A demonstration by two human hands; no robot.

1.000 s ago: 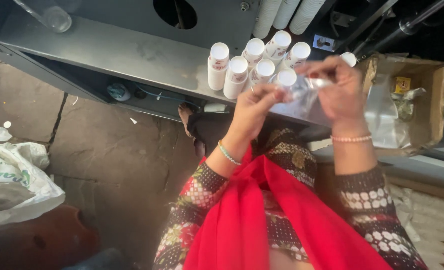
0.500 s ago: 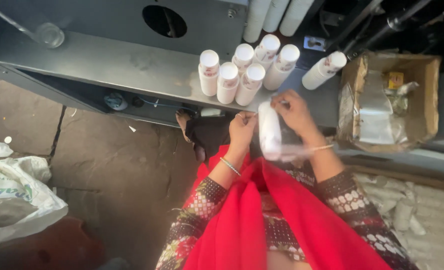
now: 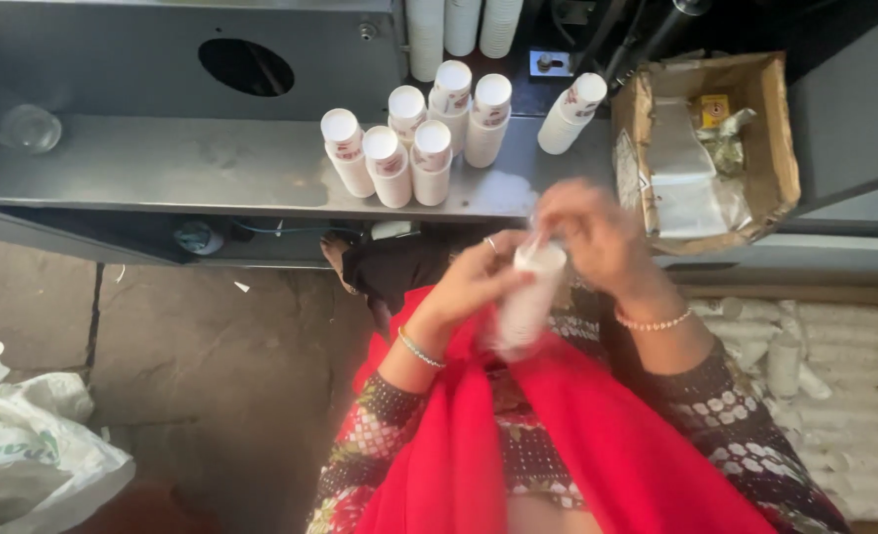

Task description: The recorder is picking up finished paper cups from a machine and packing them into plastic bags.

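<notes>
A tall stack of white paper cups [image 3: 526,297] sits upright in front of my chest, above a red scarf. My left hand [image 3: 471,287] grips its side, fingers closed around it. My right hand [image 3: 591,233] is blurred and pinches at the stack's top rim, where a bit of clear wrap seems to stick up. On the grey metal shelf [image 3: 162,168] beyond my hands stand several more stacks of white cups [image 3: 414,138] in a cluster, and one stack [image 3: 570,113] leans apart to the right.
A cardboard box [image 3: 767,148] with papers and small packets rests at the right of the shelf. Wrapped cup sleeves [image 3: 834,396] lie low on the right. A clear glass [image 3: 30,127] stands at the shelf's left. A white bag [image 3: 24,455] lies on the stone floor.
My hands left the cluster on the shelf and drew one cup stack down toward my chest. Its clear wrap, held up a second ago, is mostly gone from view.
</notes>
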